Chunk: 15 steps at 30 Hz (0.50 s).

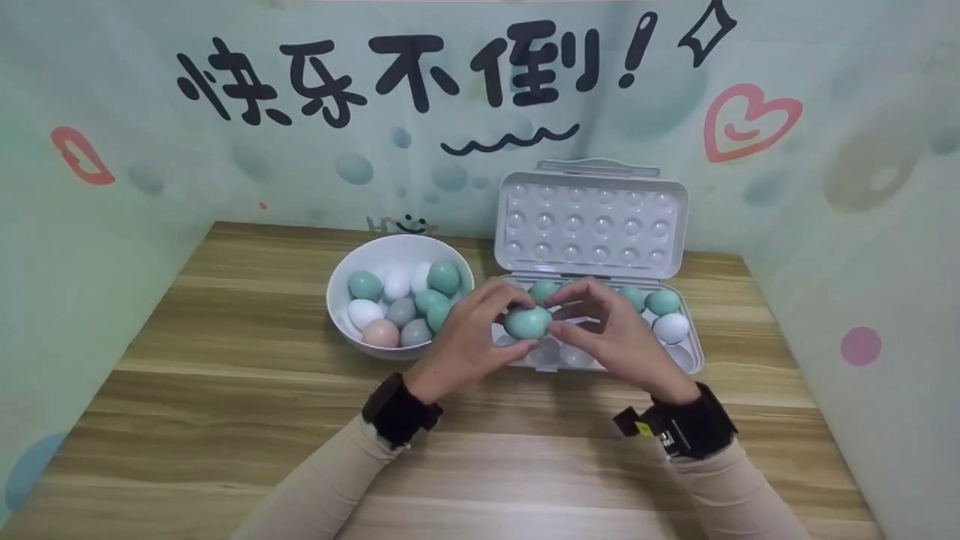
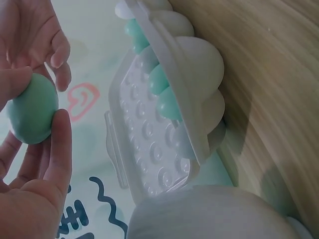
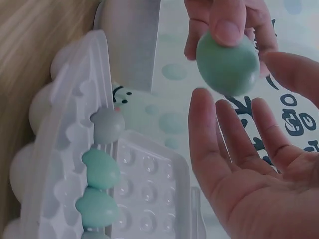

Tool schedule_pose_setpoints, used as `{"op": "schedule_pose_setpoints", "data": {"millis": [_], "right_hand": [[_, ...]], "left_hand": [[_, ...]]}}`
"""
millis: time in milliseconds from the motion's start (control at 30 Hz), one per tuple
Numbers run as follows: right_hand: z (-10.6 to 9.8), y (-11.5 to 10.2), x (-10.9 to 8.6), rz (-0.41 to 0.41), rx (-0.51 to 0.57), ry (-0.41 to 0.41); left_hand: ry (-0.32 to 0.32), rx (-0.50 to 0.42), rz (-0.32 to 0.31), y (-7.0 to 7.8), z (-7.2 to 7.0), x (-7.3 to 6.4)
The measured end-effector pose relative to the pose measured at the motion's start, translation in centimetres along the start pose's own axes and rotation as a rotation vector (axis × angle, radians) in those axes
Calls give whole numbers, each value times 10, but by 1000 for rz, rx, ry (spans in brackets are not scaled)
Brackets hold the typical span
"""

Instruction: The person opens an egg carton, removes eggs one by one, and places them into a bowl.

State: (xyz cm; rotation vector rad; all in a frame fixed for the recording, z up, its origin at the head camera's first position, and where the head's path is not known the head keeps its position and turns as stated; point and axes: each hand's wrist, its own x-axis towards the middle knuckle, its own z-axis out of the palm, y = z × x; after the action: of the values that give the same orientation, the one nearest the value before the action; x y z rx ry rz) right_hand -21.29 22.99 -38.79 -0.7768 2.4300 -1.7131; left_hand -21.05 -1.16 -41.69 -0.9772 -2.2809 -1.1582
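Above the left part of the open plastic egg box [image 1: 679,358], a pale green egg [image 1: 528,322] was held up in the air, clear of the compartments beneath. The person's left hand [image 1: 469,334] gripped it, the thumb pressing one side and the fingers curved around the other. The right hand [image 1: 619,341] was close about the egg's other end, its fingers spread and loosely bent; the right wrist view showed a gap between most of them and the shell, and whether the thumb tip touched it could not be told.

Behind the hands, the box's white lid [image 1: 589,210] stood raised on its hinge, with rows of round bumps inside and a handle [image 1: 596,170] along its upper edge. Green eggs [image 1: 663,301] and a white egg [image 1: 670,328] sat in compartments toward the back and right of the box, and the right wrist view also showed a grey egg [image 3: 108,126] there.

Just left of the box, a white bowl [image 1: 386,255] held a mix of green, white, grey and pink eggs. Both vessels rested on a wood-grain table [image 1: 225,420], before a pale green backdrop [image 1: 300,172] printed with large black characters and a pink heart [image 1: 712,135]. Black bands circled both wrists, below beige sleeves [image 1: 322,480].
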Motion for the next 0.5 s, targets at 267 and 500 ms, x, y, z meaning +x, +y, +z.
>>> {"op": "schedule_pose_setpoints", "data": {"millis": [267, 500], "right_hand": [[-17, -2, 1, 21, -52, 86], [-26, -1, 1, 67, -48, 128]], "left_hand": [[11, 54, -65, -2, -18, 5], [42, 45, -156, -6, -48, 8]]}}
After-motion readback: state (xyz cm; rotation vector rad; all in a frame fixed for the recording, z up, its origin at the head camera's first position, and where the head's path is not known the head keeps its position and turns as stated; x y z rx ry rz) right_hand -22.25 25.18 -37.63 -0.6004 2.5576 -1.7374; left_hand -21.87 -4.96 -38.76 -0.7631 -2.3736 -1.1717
